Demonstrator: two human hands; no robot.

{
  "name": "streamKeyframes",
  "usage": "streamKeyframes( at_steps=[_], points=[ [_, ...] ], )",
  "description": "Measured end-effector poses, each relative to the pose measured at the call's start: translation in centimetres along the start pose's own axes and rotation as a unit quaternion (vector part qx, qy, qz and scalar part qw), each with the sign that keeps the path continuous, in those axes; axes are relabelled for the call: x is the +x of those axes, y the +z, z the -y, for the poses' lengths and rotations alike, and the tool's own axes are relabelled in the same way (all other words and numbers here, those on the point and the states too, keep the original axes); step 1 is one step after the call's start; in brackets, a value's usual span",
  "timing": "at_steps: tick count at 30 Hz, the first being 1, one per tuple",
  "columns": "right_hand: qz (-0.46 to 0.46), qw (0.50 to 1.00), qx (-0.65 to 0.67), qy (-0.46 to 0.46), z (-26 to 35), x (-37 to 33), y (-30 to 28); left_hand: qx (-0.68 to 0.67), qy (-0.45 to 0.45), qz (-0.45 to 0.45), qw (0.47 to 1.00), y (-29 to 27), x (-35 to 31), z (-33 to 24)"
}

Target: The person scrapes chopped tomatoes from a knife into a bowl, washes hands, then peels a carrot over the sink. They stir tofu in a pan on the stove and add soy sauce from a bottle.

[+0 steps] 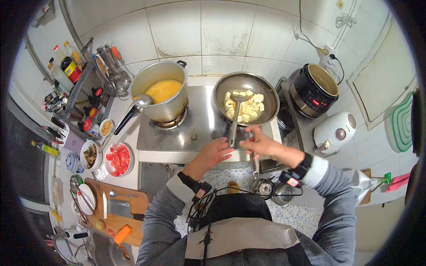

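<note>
In the wok [222, 91], pale tofu cubes [245, 116] lie in a little liquid. A metal spatula [235, 122] rests among them, its handle slanting over the near rim toward me. My left hand [214, 153] is beside the end of that handle, fingers apart and palm partly turned up. Just right of it, my right hand [261, 143] is above the wok's handle [255, 167], thumb and fingers spread. Neither hand visibly grips anything; whether a fingertip touches a handle I cannot make out.
Left on the stove stands a tall pot [171, 108] of yellow liquid, with a ladle [141, 101] across its rim. Bowls of tomato pieces [119, 159] and dark pieces [90, 155] sit at left, near a cutting board [133, 201]. A rice cooker [314, 91] is at right.
</note>
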State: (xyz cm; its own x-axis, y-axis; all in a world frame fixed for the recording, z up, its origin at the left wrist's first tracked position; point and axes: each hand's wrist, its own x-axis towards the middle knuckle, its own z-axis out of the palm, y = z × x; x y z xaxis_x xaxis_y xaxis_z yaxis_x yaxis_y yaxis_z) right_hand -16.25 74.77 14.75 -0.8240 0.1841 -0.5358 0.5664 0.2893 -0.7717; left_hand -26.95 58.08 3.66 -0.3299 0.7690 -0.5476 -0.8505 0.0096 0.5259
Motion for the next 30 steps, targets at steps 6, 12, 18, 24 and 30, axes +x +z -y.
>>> streamKeyframes(
  at_steps=[6, 12, 18, 24, 30],
  points=[
    [-0.062, 0.994, 0.08, -0.049, -4.3, 6.7, -1.6, 0.072, 0.056, 0.058, 0.994, 5.3, -0.2, -0.4],
    [-0.048, 0.995, 0.014, 0.084, -6.0, 6.2, -10.5, 0.194, 0.076, 0.002, 0.978, 9.0, -0.9, 0.4],
    [-0.116, 0.975, -0.183, -0.041, -3.1, 2.6, -20.2, 0.157, -0.03, -0.061, 0.985, 7.9, 1.6, 4.0],
    [-0.16, 0.926, -0.342, -0.017, 1.5, 0.8, -23.9, 0.031, -0.046, 0.025, 0.998, 7.8, 3.5, 7.0],
    [-0.063, 0.886, -0.456, 0.05, 6.6, 2.1, -26.1, 0.025, -0.049, 0.045, 0.997, 7.4, 3.3, 6.9]
  ],
)
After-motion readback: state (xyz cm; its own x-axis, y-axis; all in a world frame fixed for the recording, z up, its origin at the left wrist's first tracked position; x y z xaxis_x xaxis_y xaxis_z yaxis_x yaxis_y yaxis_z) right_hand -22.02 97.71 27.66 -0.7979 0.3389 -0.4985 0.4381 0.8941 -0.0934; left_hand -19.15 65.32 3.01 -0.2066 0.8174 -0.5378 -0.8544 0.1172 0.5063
